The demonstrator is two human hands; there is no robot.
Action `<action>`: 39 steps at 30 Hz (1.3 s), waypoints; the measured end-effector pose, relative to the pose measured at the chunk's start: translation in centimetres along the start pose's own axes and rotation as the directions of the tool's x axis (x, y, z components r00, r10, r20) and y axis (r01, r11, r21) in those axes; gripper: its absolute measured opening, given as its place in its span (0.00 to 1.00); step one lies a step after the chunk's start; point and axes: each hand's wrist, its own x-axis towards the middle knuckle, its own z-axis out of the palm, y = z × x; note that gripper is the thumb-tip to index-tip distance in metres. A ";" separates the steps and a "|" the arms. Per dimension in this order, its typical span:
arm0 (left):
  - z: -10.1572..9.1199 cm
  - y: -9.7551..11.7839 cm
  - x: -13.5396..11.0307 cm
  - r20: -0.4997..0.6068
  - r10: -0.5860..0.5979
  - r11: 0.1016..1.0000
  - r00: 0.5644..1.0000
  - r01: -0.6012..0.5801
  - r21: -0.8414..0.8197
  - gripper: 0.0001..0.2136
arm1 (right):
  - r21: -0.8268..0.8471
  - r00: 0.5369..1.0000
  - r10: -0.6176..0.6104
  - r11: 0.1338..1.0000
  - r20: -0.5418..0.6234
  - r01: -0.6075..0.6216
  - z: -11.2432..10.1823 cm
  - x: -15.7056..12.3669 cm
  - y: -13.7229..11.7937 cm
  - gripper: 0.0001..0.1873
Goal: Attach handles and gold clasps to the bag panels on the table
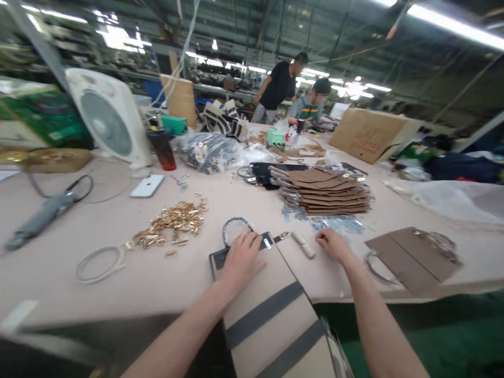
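A beige handbag (268,294) with dark stripes, a dark top panel and a wrapped loop handle (232,223) lies partly over the table's front edge. My left hand (242,257) rests flat on its upper part, fingers stretched out. From the bag's top corner sticks out a small dark strap with a gold-coloured buckle (282,236). To the right, my right hand (333,243) is held over the tabletop with thumb and fingers pinched together; whatever is in them, if anything, is too small to see. Between that hand and the bag lies a small pale roll (303,245).
Left of the bag lie a pile of gold-coloured metal fittings (173,223), a white cable coil (98,264), a grey power tool (41,220) and a phone (147,186). Behind are a white fan (108,118) and stacked brown pieces (326,189). A brown bag piece (413,257) lies right. Two people work farther back.
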 end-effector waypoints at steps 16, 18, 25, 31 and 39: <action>-0.6 -1.9 -3.9 -0.143 -0.263 0.965 0.954 0.260 -0.041 0.18 | -0.002 0.980 0.099 0.995 -0.172 -0.101 2.2 -0.5 2.0 0.23; -0.5 -1.9 -3.8 -0.150 -0.253 0.968 0.956 0.251 -0.028 0.17 | -0.053 0.986 0.087 0.994 -0.139 -0.095 2.0 -0.2 1.7 0.23; -0.4 -2.4 -4.1 -0.188 -0.215 0.977 0.959 0.211 -0.038 0.15 | -0.093 0.996 0.081 0.992 -0.024 -0.083 0.2 0.9 1.5 0.17; 0.7 -3.2 -3.8 -0.268 -0.138 0.988 0.954 0.150 0.024 0.14 | -0.119 0.981 0.098 0.986 -0.168 -0.119 -1.2 3.1 2.0 0.18; 1.9 -4.4 -3.6 -0.330 -0.059 0.996 0.942 0.076 0.040 0.15 | -0.006 0.982 0.107 0.994 -0.157 -0.110 0.2 5.4 1.3 0.11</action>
